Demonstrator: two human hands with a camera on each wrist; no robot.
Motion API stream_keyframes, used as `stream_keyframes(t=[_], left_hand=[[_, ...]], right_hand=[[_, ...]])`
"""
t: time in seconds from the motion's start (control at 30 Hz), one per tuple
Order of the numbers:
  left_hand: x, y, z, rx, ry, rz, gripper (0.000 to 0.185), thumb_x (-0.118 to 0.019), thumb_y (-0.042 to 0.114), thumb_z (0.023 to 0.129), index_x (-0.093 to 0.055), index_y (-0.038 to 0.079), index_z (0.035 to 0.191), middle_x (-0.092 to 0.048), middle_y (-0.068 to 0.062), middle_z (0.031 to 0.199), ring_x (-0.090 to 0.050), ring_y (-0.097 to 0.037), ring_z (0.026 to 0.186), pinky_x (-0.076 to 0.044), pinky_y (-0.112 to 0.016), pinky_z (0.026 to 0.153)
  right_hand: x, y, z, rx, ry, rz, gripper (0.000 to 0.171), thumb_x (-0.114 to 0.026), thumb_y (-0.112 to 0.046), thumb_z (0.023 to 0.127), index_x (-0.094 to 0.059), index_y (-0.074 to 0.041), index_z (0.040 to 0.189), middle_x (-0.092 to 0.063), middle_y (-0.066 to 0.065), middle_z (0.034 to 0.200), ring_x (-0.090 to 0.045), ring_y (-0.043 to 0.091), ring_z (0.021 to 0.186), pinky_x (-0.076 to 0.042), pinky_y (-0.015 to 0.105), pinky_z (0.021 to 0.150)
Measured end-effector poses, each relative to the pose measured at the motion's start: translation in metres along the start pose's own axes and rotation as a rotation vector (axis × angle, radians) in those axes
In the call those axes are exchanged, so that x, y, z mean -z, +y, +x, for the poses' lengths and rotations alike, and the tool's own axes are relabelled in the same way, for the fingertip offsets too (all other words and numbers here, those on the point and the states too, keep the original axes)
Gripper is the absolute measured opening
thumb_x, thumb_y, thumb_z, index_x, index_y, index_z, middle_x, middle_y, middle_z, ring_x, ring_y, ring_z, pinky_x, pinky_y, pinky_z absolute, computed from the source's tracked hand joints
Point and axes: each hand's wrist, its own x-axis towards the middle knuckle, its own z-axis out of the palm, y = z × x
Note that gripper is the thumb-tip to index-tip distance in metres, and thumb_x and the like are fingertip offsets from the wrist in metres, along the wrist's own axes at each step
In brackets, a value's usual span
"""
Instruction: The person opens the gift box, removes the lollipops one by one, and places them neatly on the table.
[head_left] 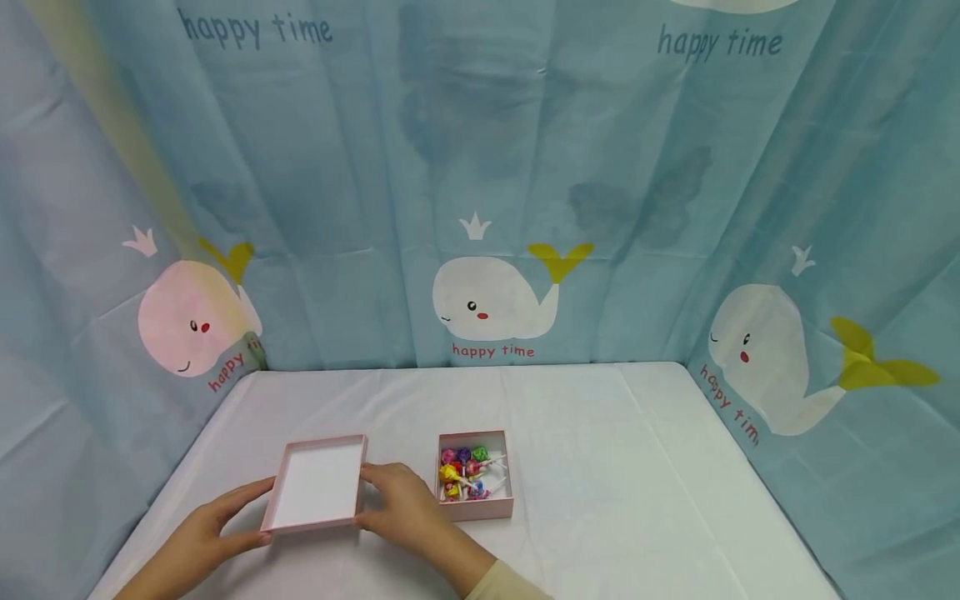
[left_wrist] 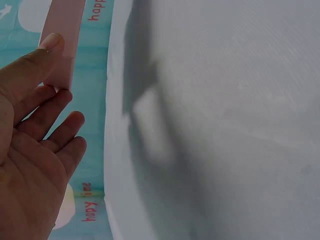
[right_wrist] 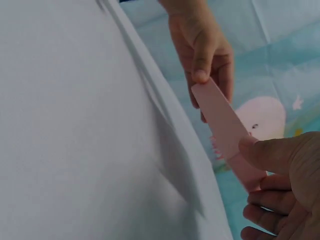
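Pink and flat, the box lid (head_left: pixel 317 485) sits between two bare hands, white side up, near the front edge of the table. The left hand (head_left: pixel 217 525) pinches the lid's left side, at about 9 o'clock from the lid, with the thumb on the side wall and the fingers under the near corner. In the left wrist view the thumb (left_wrist: pixel 35 60) presses flat on the pink wall and the other fingers spread out below it. The right hand (head_left: pixel 397 500) holds the lid's right side, at about 3 o'clock, thumb on the rim and fingers curled around the edge. The right wrist view shows the lid lifted a little off the cloth, with a shadow under it. Just past the right hand, at 3 o'clock again, sits the pink box (head_left: pixel 475 510). It is full of lollipops (head_left: pixel 465 472) in red, purple, green, yellow and blue wrappers, with white sticks. Everything rests on a white tablecloth (head_left: pixel 637 500). Behind the table hangs a blue curtain (head_left: pixel 375 167) with white whales and the words "happy time".
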Motion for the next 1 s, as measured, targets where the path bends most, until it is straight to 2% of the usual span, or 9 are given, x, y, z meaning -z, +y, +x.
stream_keyframes(t=[0.03,0.1,0.23,0.33,0.37,0.5,0.77,0.87,1.0], left_hand=[[0.000,-0.003,0.000,0.005,-0.004,0.010,0.082,-0.081,0.051,0.083,-0.052,0.015,0.151,-0.056,-0.018,0.149,-0.055,-0.037,0.132,-0.057,-0.059,0.097],[0.001,-0.008,0.000,0.008,-0.014,0.018,0.080,-0.081,0.049,0.084,-0.053,0.014,0.150,-0.056,-0.018,0.148,-0.057,-0.026,0.130,-0.060,-0.051,0.095],[-0.003,-0.022,0.000,-0.064,0.002,0.002,0.070,-0.082,0.039,0.086,-0.059,0.010,0.145,-0.062,-0.005,0.141,-0.049,0.011,0.120,-0.057,-0.023,0.088],[-0.008,-0.031,0.001,-0.106,-0.014,-0.007,0.066,-0.083,0.036,0.086,-0.061,0.006,0.140,-0.063,-0.005,0.138,-0.043,0.021,0.115,-0.053,-0.014,0.085],[-0.009,-0.032,0.002,-0.097,-0.029,-0.008,0.067,-0.083,0.037,0.085,-0.061,0.005,0.140,-0.063,-0.005,0.138,-0.043,0.022,0.115,-0.053,-0.014,0.085],[-0.009,-0.034,0.004,-0.050,-0.079,-0.005,0.072,-0.082,0.042,0.084,-0.060,0.003,0.141,-0.061,-0.021,0.141,-0.044,0.020,0.113,-0.053,-0.015,0.085],[-0.012,-0.031,0.007,-0.015,-0.101,0.010,0.075,-0.083,0.044,0.083,-0.060,0.003,0.140,-0.061,-0.020,0.140,-0.049,0.014,0.113,-0.053,-0.016,0.086],[-0.013,-0.028,0.009,-0.013,-0.093,0.031,0.077,-0.083,0.046,0.081,-0.060,0.003,0.140,-0.062,-0.019,0.140,-0.056,0.001,0.119,-0.055,-0.020,0.089],[-0.014,-0.025,0.013,-0.002,-0.089,0.035,0.079,-0.085,0.045,0.080,-0.059,0.001,0.140,-0.061,-0.021,0.140,-0.060,-0.034,0.127,-0.059,-0.039,0.097]], right_hand=[[-0.003,-0.001,0.001,0.003,0.005,-0.007,0.067,-0.088,-0.036,0.081,-0.064,-0.021,0.141,-0.065,-0.010,0.139,-0.060,0.008,0.124,-0.053,0.025,0.106],[-0.007,-0.002,0.001,0.009,0.011,-0.025,0.067,-0.089,-0.035,0.080,-0.065,-0.021,0.140,-0.066,-0.010,0.137,-0.062,0.008,0.122,-0.053,0.024,0.104],[-0.016,-0.003,0.002,0.031,0.011,-0.069,0.065,-0.090,-0.036,0.078,-0.067,-0.021,0.136,-0.070,-0.011,0.130,-0.064,0.007,0.117,-0.053,0.021,0.101],[-0.021,-0.001,0.002,0.041,0.003,-0.085,0.062,-0.091,-0.037,0.077,-0.069,-0.021,0.133,-0.072,-0.012,0.124,-0.065,0.005,0.113,-0.053,0.019,0.099],[-0.022,0.000,0.002,0.042,0.002,-0.089,0.062,-0.091,-0.037,0.076,-0.070,-0.022,0.132,-0.073,-0.012,0.123,-0.065,0.005,0.112,-0.054,0.020,0.099],[-0.028,0.004,0.003,0.032,0.001,-0.105,0.060,-0.092,-0.039,0.075,-0.071,-0.023,0.130,-0.073,-0.012,0.120,-0.066,0.004,0.112,-0.054,0.020,0.099],[-0.034,0.008,0.005,-0.009,-0.005,-0.153,0.058,-0.092,-0.040,0.074,-0.073,-0.025,0.126,-0.074,-0.015,0.117,-0.063,0.005,0.110,-0.053,0.026,0.097],[-0.034,0.010,0.005,-0.019,-0.003,-0.167,0.057,-0.092,-0.040,0.074,-0.074,-0.024,0.125,-0.073,-0.015,0.116,-0.062,0.005,0.110,-0.052,0.028,0.097],[-0.034,0.010,0.005,-0.027,0.001,-0.178,0.056,-0.091,-0.039,0.074,-0.074,-0.023,0.125,-0.074,-0.016,0.116,-0.062,0.006,0.110,-0.051,0.027,0.094]])
